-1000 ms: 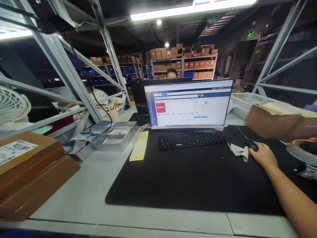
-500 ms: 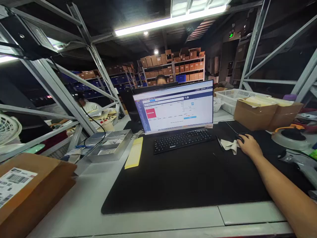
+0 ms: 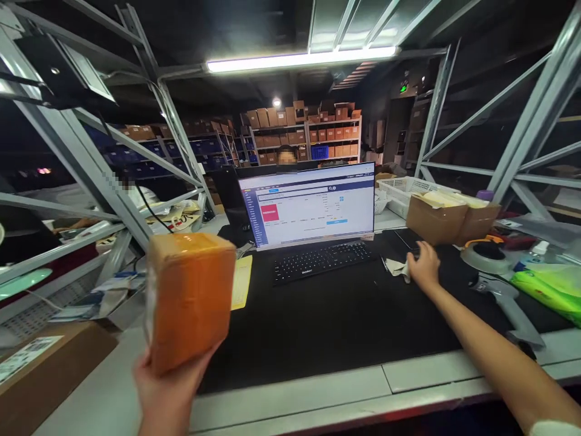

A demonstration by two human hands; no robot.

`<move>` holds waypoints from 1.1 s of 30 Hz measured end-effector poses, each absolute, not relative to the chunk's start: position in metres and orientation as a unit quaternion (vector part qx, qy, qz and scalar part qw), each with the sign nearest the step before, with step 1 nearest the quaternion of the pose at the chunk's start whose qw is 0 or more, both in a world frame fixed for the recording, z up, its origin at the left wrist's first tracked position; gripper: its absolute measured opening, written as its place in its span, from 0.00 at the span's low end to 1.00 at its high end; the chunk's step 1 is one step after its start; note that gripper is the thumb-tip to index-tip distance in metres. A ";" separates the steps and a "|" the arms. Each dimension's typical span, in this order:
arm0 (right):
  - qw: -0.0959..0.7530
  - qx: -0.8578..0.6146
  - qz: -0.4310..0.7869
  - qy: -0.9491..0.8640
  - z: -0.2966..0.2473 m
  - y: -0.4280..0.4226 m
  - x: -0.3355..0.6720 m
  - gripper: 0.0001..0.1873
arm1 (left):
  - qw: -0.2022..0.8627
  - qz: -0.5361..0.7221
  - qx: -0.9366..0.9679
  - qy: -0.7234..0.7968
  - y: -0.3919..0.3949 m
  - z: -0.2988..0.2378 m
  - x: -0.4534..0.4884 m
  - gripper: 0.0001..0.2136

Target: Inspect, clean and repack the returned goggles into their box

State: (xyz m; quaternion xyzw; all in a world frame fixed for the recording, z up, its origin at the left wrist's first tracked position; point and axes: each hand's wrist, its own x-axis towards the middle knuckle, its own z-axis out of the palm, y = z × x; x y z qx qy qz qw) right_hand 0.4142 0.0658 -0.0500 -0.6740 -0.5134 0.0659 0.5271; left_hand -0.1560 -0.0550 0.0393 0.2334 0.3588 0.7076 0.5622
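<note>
A small cardboard box (image 3: 193, 297), covered in shiny orange-brown tape, is held up by my left hand (image 3: 170, 378). That hand grips it from below, in front of the left part of the desk mat. My right hand (image 3: 424, 264) rests with curved fingers on what looks like a dark computer mouse, mostly hidden under the palm. Beside its fingers lies a crumpled whitish cloth (image 3: 396, 268). A black keyboard (image 3: 323, 262) stands in front of the lit monitor (image 3: 308, 209), which shows a web page with a red square.
A yellow paper pad (image 3: 242, 283) lies partly behind the box. To the right are a barcode scanner (image 3: 502, 303), a tape roll (image 3: 485, 259), open cartons (image 3: 436, 221) and a white basket (image 3: 399, 194). A labelled carton (image 3: 59, 369) sits at the left. Another person is behind the monitor.
My left hand has come into view at the left, holding up the taped box. The view has shifted to the right. My right hand stays near the cloth, slightly closer to it.
</note>
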 end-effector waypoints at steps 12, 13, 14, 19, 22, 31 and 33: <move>0.725 -0.268 0.539 -0.336 -0.025 0.050 0.188 0.44 | 0.546 0.607 0.499 0.290 0.048 -0.012 0.020 0.64; 0.738 -0.274 0.535 -0.306 -0.029 0.052 0.193 0.42 | 0.549 0.585 0.524 0.286 0.053 -0.023 0.018 0.64; 0.746 -0.279 0.532 -0.289 -0.033 0.054 0.200 0.40 | 0.558 0.560 0.543 0.284 0.058 -0.032 0.013 0.61; 0.733 -0.294 0.509 -0.343 -0.043 0.050 0.219 0.40 | 0.601 0.459 0.590 0.282 0.073 -0.050 -0.029 0.46; 0.713 -0.317 0.495 -0.383 -0.042 0.041 0.210 0.43 | 0.623 0.397 0.621 0.262 0.070 -0.048 -0.034 0.50; 0.635 -0.376 0.517 -0.434 -0.045 0.053 0.203 0.37 | 0.670 0.473 0.488 0.298 0.064 -0.059 -0.017 0.49; 0.647 -0.428 0.410 -0.480 -0.035 0.056 0.220 0.40 | 0.671 0.490 0.466 0.305 0.065 -0.065 -0.017 0.48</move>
